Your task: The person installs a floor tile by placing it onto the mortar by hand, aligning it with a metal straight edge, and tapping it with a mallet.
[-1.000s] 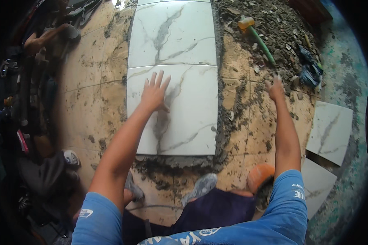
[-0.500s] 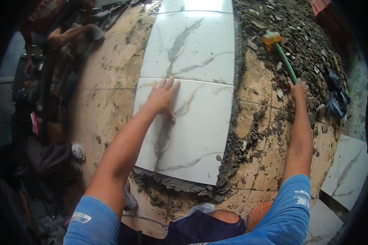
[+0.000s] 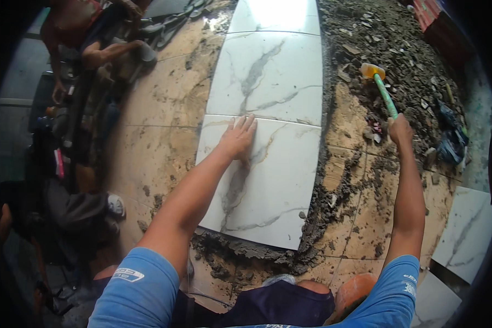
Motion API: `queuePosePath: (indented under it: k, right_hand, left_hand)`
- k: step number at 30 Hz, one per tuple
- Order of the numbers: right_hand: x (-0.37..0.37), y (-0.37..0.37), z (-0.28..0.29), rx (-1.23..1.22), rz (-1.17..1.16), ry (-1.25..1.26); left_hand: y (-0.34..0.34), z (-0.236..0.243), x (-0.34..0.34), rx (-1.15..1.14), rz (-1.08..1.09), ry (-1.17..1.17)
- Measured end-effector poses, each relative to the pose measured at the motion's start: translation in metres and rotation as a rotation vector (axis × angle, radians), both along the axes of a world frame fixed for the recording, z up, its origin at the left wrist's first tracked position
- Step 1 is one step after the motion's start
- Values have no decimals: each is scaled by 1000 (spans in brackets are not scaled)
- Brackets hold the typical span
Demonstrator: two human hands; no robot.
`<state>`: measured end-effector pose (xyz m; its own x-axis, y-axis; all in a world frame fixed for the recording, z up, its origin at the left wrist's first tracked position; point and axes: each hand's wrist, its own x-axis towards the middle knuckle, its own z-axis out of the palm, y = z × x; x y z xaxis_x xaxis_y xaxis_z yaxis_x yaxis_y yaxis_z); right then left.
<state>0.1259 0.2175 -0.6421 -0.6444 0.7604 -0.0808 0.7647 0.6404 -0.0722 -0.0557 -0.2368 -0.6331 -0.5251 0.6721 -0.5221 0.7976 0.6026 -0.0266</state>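
Observation:
My left hand [image 3: 238,139] lies open on the nearest white marble-look tile [image 3: 262,186], its fingertips close to the seam with the tile beyond [image 3: 281,68]. My right hand [image 3: 400,128] grips the green handle of a mallet [image 3: 373,70] with a yellowish head, held over the mortar rubble on the right. Grey wet mortar [image 3: 218,251] sticks out around the right side and near edge of the tiles, which sit on an older beige tiled floor [image 3: 153,93].
Broken rubble [image 3: 391,38] and a dark plastic bag [image 3: 451,139] lie at right. Spare white tiles [image 3: 459,235] lean or lie at lower right, near an orange bucket [image 3: 352,292]. Other people [image 3: 104,54] sit along the dark left side among clutter.
My right hand has closed on the mallet handle, which lay on the rubble. My left hand has shifted toward the seam between tiles. The view has turned slightly.

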Motion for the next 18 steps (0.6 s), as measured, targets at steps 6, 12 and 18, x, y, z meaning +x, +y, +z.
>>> queuePosePath:
  k: [6,12,18]
  right_hand:
    - [87,-162,53,-862,-228,728]
    - [128,-315,82,-780,-366,868]
    - [125,-460,37,-510,-375,388]
  left_hand:
    - [-27,-7,-24,133,-157,-85]
    - [-32,-21,-38,315,-233,-196]
    - [-34,-27,-42,378,-228,-217]
